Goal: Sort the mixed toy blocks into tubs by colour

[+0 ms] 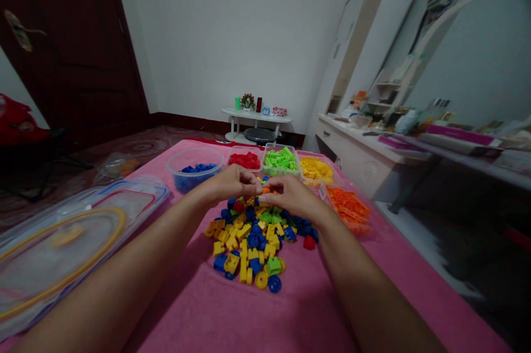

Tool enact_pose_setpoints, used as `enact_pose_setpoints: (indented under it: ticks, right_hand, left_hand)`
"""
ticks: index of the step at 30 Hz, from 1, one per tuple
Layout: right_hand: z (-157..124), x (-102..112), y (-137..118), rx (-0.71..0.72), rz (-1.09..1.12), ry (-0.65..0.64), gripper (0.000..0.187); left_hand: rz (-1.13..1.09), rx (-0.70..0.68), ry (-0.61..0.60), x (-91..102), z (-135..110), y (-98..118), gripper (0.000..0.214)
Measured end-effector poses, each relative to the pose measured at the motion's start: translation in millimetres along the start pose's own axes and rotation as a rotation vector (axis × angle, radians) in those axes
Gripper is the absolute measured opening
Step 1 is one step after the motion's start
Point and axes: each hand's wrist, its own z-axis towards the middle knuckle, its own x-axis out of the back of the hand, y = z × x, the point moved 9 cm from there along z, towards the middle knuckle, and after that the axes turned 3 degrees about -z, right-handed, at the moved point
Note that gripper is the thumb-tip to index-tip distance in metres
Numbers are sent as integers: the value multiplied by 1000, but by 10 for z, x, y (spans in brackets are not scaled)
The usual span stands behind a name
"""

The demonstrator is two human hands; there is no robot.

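Note:
Both hands meet above the far part of a mixed pile of toy building blocks (253,239) in yellow, blue, green and red. My left hand (236,181) is closed, its thumb and fingertips pinched at a small orange block (266,191). From the other side my right hand (286,192) pinches the same orange block, which the fingers partly cover. Just beyond the hands stand a tub of red blocks (245,160) and a tub of green blocks (281,160). Wheel-shaped pieces, one being a blue wheel (274,284), lie at the pile's near edge.
A round tub of blue blocks (194,169) stands left, with yellow blocks (316,169) and orange pieces (348,206) in containers at right. Stacked clear lids (66,237) lie on the left of the pink cloth (265,325). A white dresser (357,145) is beyond the right side.

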Motion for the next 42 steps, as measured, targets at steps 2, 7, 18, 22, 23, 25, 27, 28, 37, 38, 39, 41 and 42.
enact_pose_setpoints:
  ticks: [2, 7, 18, 22, 23, 25, 27, 28, 37, 38, 39, 41, 42]
  right_hand:
    - [-11, 148, 71, -52, -67, 58, 16]
    - [-307, 991, 362, -283, -453, 337, 19]
    - [-693, 1459, 599, -688, -785, 367, 18]
    - [-313, 845, 602, -473, -691, 245, 17]
    - [-257, 664, 660, -456, -660, 185, 18]
    - [-207, 361, 795, -458, -629, 96, 27]
    - [-187, 154, 893, -443, -600, 59, 34]
    - [-174, 83, 917, -417, -571, 59, 36]
    - [21, -84, 856, -116, 61, 174, 44]
    - [30, -90, 847, -116, 107, 176, 41]
    - [37, -97, 832, -116, 139, 177, 39]
    - [40, -100, 783, -111, 166, 182, 32]
    - [40, -97, 756, -107, 165, 189, 29]
  left_hand:
    - [-19, -3, 50, 7, 25, -23, 26]
    - [-38, 2, 92, 18, 64, -79, 27]
    - [72, -51, 77, -92, 152, -169, 22]
    - [240, -90, 117, -107, 187, -198, 20]
    - [300, -100, 132, -97, 191, -206, 21]
    - [431, -121, 169, -59, 193, -222, 22]
    - [539, -132, 197, -24, 188, -245, 25]
    - [571, -129, 200, -18, 186, -265, 27]
    - [604, -132, 118, -85, 202, -418, 30]
    - [607, -138, 112, -85, 206, -420, 29]
    - [608, -141, 111, -81, 209, -421, 29]
    - [598, -144, 112, -72, 211, -416, 31]
    - [588, -144, 115, -66, 210, -411, 32]
